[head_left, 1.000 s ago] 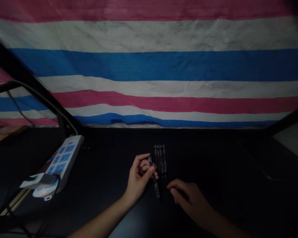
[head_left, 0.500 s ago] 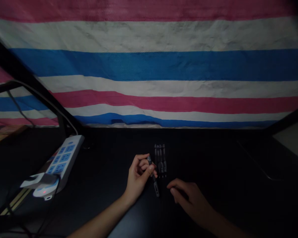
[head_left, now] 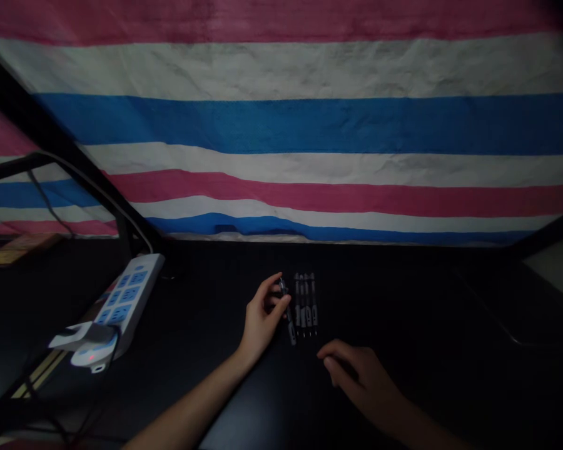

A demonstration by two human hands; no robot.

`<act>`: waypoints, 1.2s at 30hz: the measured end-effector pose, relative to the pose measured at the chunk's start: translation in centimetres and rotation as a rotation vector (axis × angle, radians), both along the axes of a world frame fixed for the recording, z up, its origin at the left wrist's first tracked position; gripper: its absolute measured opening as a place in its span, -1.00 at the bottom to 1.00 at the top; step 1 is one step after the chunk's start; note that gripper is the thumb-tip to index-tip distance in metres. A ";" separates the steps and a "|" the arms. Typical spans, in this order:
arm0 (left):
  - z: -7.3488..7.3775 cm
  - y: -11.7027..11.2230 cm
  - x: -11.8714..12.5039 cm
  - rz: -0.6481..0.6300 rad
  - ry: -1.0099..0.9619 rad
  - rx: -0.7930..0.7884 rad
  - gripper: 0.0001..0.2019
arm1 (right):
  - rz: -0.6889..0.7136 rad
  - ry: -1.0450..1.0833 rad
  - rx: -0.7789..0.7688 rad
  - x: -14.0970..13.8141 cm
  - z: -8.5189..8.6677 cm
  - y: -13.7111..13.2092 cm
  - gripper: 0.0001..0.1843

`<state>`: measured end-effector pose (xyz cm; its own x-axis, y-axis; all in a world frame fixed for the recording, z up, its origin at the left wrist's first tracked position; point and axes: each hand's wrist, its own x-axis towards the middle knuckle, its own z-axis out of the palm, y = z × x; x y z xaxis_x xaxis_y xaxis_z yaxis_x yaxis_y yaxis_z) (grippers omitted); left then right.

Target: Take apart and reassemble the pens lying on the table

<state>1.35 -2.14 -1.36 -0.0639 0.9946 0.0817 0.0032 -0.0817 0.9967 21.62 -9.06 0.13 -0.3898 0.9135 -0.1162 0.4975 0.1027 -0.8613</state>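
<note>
My left hand [head_left: 259, 319] pinches a dark gripped pen [head_left: 291, 328] near its clear, shiny upper end. The pen slants, its grey grip end pointing down and towards me. Just right of it lies a row of several similar pens [head_left: 308, 312], side by side, with their small bright tips facing me. My right hand [head_left: 359, 372] stays low to the right of the row, below the tips. Its fingers are loosely curled, the index finger and thumb slightly apart, and no object shows between them. The dim light hides its other fingers.
A white power strip [head_left: 143, 297] with blue sockets and a plugged-in adapter [head_left: 77, 337] lies on the left, with dark cables near it. The black tabletop [head_left: 385, 294] ends at a striped sheet [head_left: 328, 125]. A flat dark object [head_left: 539, 306] is on the right.
My left hand has moved the pen away from me, up beside the left side of the row. My right hand has hardly moved. The view has shifted slightly.
</note>
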 end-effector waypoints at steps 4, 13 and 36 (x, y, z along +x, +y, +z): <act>-0.6 0.3 -0.3 0.004 0.059 0.027 -0.49 | -0.001 0.006 -0.009 0.0 0.2 0.0 -0.73; 1.6 0.4 -2.8 -0.501 0.322 0.165 -0.22 | -0.050 0.010 0.020 0.5 0.0 0.4 -0.73; 1.1 0.0 -2.0 -0.616 0.822 0.464 -0.58 | -0.107 -0.122 0.280 2.0 -0.8 2.2 -0.68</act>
<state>-0.61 -2.16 -0.24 0.6714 0.7002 0.2427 0.4756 -0.6583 0.5836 23.58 -6.89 -0.67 -0.2881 0.9517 0.1058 0.6161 0.2688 -0.7404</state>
